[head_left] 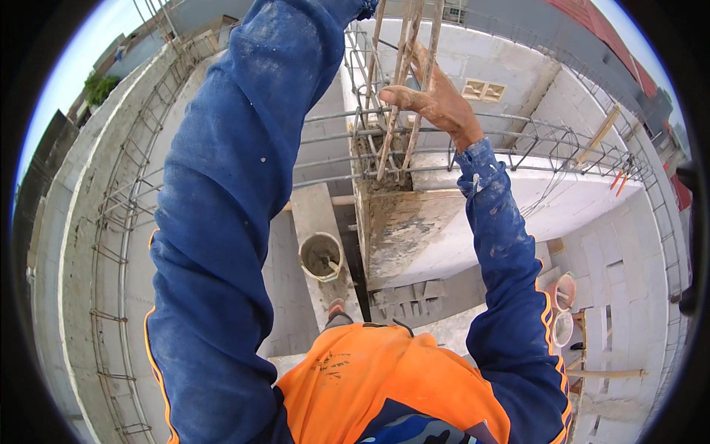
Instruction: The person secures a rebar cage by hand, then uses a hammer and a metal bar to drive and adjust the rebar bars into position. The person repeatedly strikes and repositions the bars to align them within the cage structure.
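Several vert bars (411, 140) stood just L of the R hand (447, 100), tops running up past it. R hand was mostly open: thumb spread L toward the bars, fingers stretched up alongside, no closed grip seen; exact contact unclear. L hand was out of frame past the top edge, only L sleeve (237, 148) showed, so couldn't tell its grip. Horiz bars (325, 138) ran just below & L of R hand, near the feet of the verts.

IMO step looked like steadying the verts. Doing it well meant closing R thumb + fingers round one bar at a time, low down nr the horiz crossings for less sway, & checking plumb by level, b/c fisheye bent everything. Wrist wanted clearance from the horiz steel too. Footing mattered: plank (310, 207) well below R hand was narrow, w/ bucket (325, 278) on it nr the foot (336, 305).
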Demonstrator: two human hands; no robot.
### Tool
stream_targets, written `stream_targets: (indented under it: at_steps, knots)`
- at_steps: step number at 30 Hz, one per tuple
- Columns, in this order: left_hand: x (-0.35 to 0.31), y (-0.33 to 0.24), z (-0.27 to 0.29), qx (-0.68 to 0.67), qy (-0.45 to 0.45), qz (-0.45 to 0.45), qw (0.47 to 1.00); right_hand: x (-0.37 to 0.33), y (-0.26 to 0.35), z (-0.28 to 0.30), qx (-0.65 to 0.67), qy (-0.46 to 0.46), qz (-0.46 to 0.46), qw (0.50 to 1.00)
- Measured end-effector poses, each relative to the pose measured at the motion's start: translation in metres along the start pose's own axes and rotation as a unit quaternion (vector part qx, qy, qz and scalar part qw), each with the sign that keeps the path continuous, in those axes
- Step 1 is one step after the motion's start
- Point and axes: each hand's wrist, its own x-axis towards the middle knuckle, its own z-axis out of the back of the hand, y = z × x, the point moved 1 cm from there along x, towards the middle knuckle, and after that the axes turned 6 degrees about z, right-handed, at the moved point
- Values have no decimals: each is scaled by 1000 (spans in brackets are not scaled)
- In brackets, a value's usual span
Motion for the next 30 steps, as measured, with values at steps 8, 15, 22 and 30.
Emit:
stream_targets:
  at_steps: [8, 15, 22, 30]
  knots:
    - [-8, -3, 0, 24, 3, 38, 999, 2, -2, 11, -5, 78, -63, 995]
    - [-9, -14, -4, 64, 5, 65, 996, -11, -14, 11, 165, 92, -88, 978]
    - [-7, -3, -12, 25, 42, 37, 998, 12, -24, 27, 482, 72, -107, 867]
    - [-19, -13, -17, 28, 3, 43, 999, 55, -12, -6, 15, 185, -189, 964]
